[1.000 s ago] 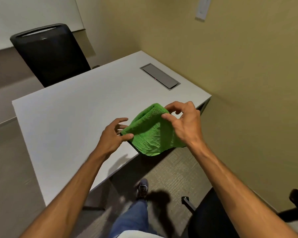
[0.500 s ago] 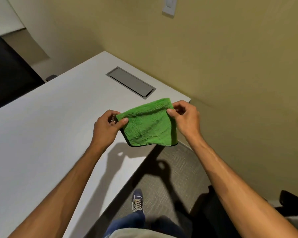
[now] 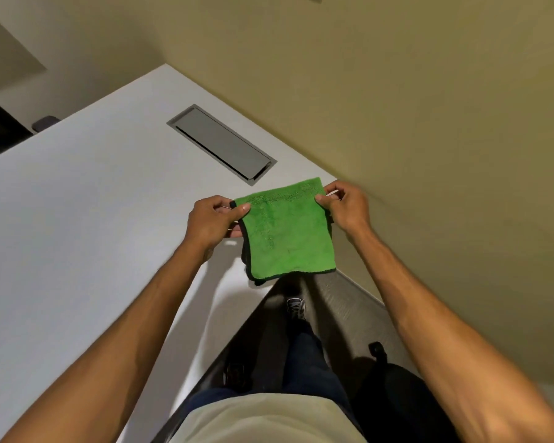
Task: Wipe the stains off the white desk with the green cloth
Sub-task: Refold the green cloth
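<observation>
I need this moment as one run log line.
left hand: pinches green cloth top corner | right hand: pinches other top corner | state: hangs over white desk edge | wiping: not begun

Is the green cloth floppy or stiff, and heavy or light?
Probably floppy: the green cloth hangs limp below the corners pinched by the left hand and right hand. Likely light: fingertip pinches alone carry it.

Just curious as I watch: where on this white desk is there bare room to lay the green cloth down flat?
The widest bare stretch of the desk lies left of the left hand, from the grey flap down to the near edge. It is crowded at the right corner, where that hand and the right hand pinch the cloth.
</observation>
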### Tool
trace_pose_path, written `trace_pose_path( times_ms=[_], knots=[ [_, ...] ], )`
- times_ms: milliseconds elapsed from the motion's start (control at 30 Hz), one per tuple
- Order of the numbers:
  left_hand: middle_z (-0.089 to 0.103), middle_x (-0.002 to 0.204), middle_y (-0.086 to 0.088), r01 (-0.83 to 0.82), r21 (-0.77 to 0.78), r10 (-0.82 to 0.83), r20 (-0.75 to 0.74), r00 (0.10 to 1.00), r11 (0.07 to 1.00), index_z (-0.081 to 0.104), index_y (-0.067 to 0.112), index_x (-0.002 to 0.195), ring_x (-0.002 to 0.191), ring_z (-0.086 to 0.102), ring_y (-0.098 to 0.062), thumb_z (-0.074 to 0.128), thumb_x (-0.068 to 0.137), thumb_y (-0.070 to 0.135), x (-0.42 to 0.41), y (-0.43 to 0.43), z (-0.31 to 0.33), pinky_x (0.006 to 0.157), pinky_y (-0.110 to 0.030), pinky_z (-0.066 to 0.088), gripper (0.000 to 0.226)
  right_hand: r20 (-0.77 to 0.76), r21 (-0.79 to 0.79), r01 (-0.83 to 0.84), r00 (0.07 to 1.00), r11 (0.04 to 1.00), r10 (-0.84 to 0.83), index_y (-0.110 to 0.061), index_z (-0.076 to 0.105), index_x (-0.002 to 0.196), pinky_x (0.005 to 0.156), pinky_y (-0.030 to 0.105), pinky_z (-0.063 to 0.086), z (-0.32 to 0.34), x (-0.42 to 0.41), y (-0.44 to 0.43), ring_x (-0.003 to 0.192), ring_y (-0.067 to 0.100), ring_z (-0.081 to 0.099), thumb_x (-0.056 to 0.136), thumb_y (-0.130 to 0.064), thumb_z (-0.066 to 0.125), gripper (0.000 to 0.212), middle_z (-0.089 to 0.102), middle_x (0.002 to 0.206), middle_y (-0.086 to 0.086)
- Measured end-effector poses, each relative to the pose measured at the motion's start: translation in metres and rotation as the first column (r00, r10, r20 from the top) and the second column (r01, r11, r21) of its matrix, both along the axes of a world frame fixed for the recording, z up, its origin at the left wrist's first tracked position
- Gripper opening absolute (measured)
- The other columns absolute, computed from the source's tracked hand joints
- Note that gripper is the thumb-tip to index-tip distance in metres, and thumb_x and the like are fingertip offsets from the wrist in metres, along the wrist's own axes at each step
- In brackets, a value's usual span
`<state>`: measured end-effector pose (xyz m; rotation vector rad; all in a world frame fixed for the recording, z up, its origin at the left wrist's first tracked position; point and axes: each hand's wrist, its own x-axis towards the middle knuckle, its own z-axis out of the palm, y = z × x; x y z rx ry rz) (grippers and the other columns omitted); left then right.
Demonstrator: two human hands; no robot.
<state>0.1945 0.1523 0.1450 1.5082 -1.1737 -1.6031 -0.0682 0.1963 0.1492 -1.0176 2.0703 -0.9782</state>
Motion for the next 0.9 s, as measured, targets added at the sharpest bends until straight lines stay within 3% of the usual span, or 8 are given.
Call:
trace_pose_path(
  times_ms=[233,333,500,600,700,767,833,900],
  knots=[
    [0.07,0.074,-0.016,-0.083,0.126,0.084,-0.006,0.996,0.989,0.066,0.003,0.083,0.063,0.072,-0.029,0.076,0.084,0.007,-0.062,-0.052,-0.049,0.066,-0.044,0.063,0.012,-0.088,0.102,-0.134,0.986,0.986,0.143,-0.008,0.076,0.091,0.08,0.048,0.061,-0.047,-0.072,-0.096,0.074,0.023,0.06,0.083,-0.011,0.084,0.011,0.062,0.069,-0.005],
    [0.072,0.075,-0.019,-0.124,0.21,0.131,-0.019,0.991,0.97,0.068,0.004,0.085,0.065,0.073,-0.032,0.078,0.083,0.007,-0.093,-0.07,-0.07,0.064,-0.044,0.063,0.01,-0.163,0.203,-0.215,0.955,0.955,0.25,-0.014,0.078,0.097,0.081,0.036,0.057,-0.064,-0.101,-0.138,0.083,0.023,0.065,0.083,-0.017,0.084,0.015,0.071,0.086,0.004],
    [0.073,0.083,-0.024,-0.225,0.309,0.228,0.026,0.973,0.924,0.063,0.004,0.078,0.07,0.075,-0.035,0.077,0.084,0.005,-0.132,-0.1,-0.103,0.066,-0.043,0.063,0.015,-0.225,0.334,-0.364,0.865,0.869,0.449,-0.015,0.078,0.112,0.094,0.039,0.058,-0.094,-0.129,-0.203,0.101,0.027,0.072,0.087,-0.021,0.083,0.026,0.078,0.109,0.01],
    [0.073,0.091,-0.028,-0.3,0.357,0.294,0.074,0.953,0.884,0.065,0.001,0.085,0.077,0.075,-0.037,0.078,0.083,0.006,-0.147,-0.122,-0.119,0.071,-0.046,0.063,0.014,-0.266,0.371,-0.419,0.807,0.829,0.527,-0.016,0.077,0.113,0.089,0.035,0.058,-0.115,-0.133,-0.238,0.103,0.028,0.072,0.089,-0.022,0.081,0.025,0.078,0.112,0.01],
    [0.073,0.101,-0.025,-0.362,0.359,0.343,0.117,0.932,0.86,0.063,-0.003,0.1,0.069,0.076,-0.026,0.077,0.084,0.005,-0.158,-0.145,-0.133,0.059,-0.035,0.063,0.022,-0.309,0.392,-0.441,0.763,0.808,0.567,-0.016,0.076,0.118,0.084,0.029,0.053,-0.134,-0.135,-0.266,0.107,0.03,0.072,0.093,-0.024,0.077,0.027,0.077,0.117,0.01],
    [0.071,0.109,-0.021,-0.366,0.322,0.314,0.201,0.928,0.873,0.061,0.0,0.104,0.077,0.075,-0.024,0.078,0.084,0.006,-0.164,-0.158,-0.143,0.065,-0.032,0.063,0.027,-0.359,0.422,-0.471,0.697,0.774,0.62,-0.015,0.07,0.129,0.084,0.03,0.05,-0.145,-0.137,-0.274,0.114,0.031,0.069,0.097,-0.028,0.071,0.034,0.073,0.126,0.011],
    [0.066,0.119,-0.015,-0.25,0.262,0.133,0.393,0.91,0.932,0.057,0.004,0.119,0.097,0.068,-0.025,0.079,0.083,0.013,-0.171,-0.164,-0.151,0.081,-0.033,0.057,0.043,-0.387,0.46,-0.51,0.622,0.727,0.681,-0.015,0.062,0.139,0.093,0.038,0.052,-0.155,-0.137,-0.271,0.123,0.034,0.062,0.1,-0.031,0.066,0.042,0.064,0.135,0.015],
    [0.053,0.131,-0.017,-0.053,0.17,-0.063,0.611,0.789,0.984,0.046,0.006,0.134,0.116,0.055,-0.032,0.078,0.084,0.024,-0.18,-0.158,-0.157,0.094,-0.039,0.048,0.062,-0.379,0.473,-0.555,0.573,0.684,0.727,-0.015,0.056,0.145,0.102,0.046,0.05,-0.164,-0.137,-0.258,0.131,0.036,0.055,0.1,-0.029,0.063,0.047,0.055,0.142,0.015]
  ],
)
